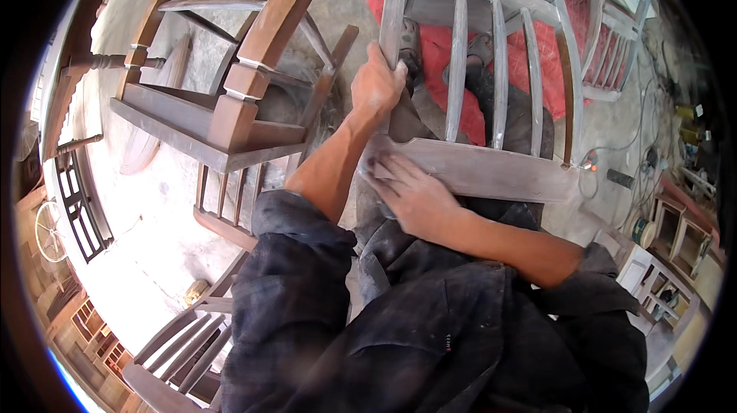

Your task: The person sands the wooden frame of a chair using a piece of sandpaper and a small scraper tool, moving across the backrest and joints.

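Observation:
A wooden chair (491, 170) with a dusty grey surface leans over my legs, its wide, flat rail toward me and its slats beyond. My left hand (378, 84) is closed around the chair's left side post. Against the left end of the wide rail lies my right hand (418, 192), fingers stretched out and slightly blurred. Whatever may be under its palm and fingertips is hidden. Pale dust marks the wood and my fingers.
Brown, partly assembled chair frames (244, 98) stand close on my left. A red sheet (453, 98) covers the floor under the chair. Another grey slatted chair (606, 52) is at the far right. Cables (641, 160) and a dark block (619, 178) lie on the right.

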Demonstrator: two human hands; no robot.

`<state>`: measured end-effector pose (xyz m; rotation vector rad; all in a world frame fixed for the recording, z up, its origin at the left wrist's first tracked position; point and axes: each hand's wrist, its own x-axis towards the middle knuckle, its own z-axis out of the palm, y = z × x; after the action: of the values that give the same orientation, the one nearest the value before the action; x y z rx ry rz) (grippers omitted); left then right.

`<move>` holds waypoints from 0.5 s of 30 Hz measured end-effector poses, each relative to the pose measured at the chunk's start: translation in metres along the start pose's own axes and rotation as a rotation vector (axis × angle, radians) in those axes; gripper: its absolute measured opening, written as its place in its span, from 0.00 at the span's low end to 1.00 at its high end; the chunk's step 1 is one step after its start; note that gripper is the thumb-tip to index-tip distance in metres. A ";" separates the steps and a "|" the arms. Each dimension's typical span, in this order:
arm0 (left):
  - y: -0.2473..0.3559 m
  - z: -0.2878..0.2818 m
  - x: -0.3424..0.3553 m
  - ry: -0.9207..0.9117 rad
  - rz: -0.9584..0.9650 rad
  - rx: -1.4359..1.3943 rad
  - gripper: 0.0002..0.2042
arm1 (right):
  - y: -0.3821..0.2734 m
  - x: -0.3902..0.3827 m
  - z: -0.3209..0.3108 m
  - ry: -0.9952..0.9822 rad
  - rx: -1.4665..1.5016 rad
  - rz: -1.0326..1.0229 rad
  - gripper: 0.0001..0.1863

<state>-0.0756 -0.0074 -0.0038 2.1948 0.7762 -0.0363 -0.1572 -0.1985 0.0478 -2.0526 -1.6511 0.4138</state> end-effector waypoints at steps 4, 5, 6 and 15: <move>-0.002 -0.008 0.001 0.008 -0.025 0.017 0.27 | 0.004 -0.044 -0.031 -0.026 -0.072 -0.003 0.31; -0.001 -0.009 0.001 0.006 -0.036 0.025 0.27 | 0.001 -0.037 -0.021 -0.098 -0.053 0.013 0.30; 0.003 -0.005 0.003 0.001 -0.018 0.025 0.27 | -0.004 -0.019 -0.013 -0.064 -0.051 0.001 0.31; -0.006 -0.004 0.004 0.035 0.024 -0.002 0.27 | 0.045 -0.124 -0.074 -0.052 -0.142 0.020 0.30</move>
<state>-0.0767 0.0003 -0.0066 2.2081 0.7683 0.0148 -0.1111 -0.3385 0.0791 -2.1798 -1.7360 0.3692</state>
